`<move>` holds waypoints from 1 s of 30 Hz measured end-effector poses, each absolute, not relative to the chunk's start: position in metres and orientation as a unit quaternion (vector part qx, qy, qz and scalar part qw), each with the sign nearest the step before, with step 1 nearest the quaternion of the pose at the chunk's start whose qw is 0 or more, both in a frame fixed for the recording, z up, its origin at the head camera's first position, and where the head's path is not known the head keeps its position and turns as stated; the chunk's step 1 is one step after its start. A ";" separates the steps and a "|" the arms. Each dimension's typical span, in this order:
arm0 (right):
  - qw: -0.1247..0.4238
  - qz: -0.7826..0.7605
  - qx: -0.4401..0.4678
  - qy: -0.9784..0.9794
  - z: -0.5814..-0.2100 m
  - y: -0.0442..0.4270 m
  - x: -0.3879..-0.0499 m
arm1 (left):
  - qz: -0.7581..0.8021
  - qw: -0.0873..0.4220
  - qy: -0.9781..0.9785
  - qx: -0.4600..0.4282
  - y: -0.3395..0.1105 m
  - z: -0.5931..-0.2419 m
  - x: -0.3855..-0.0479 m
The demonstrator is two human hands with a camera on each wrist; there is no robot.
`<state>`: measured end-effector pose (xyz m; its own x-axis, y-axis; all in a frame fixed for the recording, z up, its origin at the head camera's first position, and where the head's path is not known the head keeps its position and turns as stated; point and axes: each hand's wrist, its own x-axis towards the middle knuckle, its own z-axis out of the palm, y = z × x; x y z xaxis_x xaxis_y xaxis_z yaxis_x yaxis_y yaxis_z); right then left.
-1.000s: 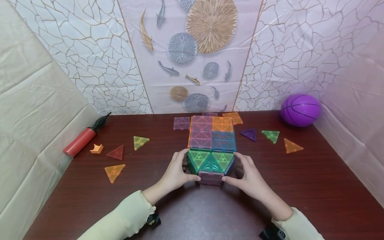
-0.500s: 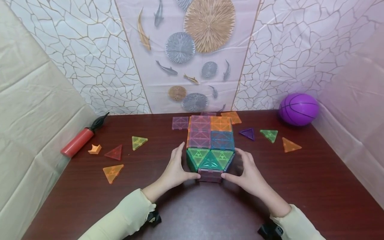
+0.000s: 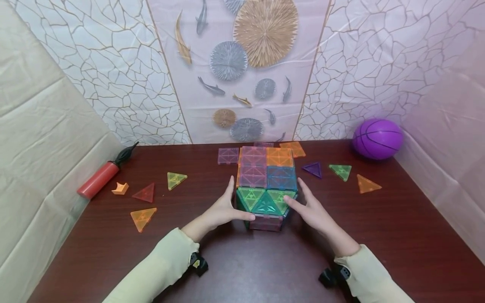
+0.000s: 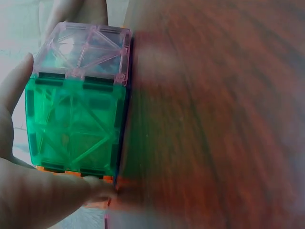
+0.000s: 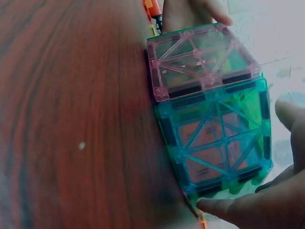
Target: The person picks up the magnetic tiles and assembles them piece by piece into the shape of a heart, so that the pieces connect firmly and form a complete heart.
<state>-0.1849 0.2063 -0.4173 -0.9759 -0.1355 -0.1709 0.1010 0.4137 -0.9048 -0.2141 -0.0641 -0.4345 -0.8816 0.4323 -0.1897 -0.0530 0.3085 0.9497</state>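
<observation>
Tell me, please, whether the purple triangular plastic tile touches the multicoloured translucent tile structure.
Apart: the head view shows reddish-brown tabletop between the purple triangular tile and the tile structure.

left grip (image 4: 35,191) beside green tile (image 4: 74,129) | pink tile (image 4: 90,53) joined above | orange tile (image 4: 73,173) below | wood tabletop (image 4: 219,114) right

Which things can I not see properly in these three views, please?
Head: the rear purple tile, partly hidden behind the tile structure.
Left wrist: the right hand, cut off by the top edge.
Left wrist: the table, its grain blurred.
Right wrist: a red thing, cut off by the top edge; too little shows to name it.
</observation>
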 end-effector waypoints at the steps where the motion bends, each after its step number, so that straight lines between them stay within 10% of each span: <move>1: 0.113 -0.549 -0.008 0.828 -0.417 0.206 -0.186 | 0.580 0.213 0.776 0.128 -0.063 -0.435 -0.215; 30: 0.132 -0.548 -0.074 0.823 -0.417 0.268 -0.182 | 0.604 0.131 0.781 0.089 0.011 -0.433 -0.151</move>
<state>-0.1823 0.2679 -0.4167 -0.9546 -0.2651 -0.1361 0.0231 0.3896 -0.9207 -0.1514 0.0110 -0.4327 -0.9498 0.2976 -0.0962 -0.0184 0.2537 0.9671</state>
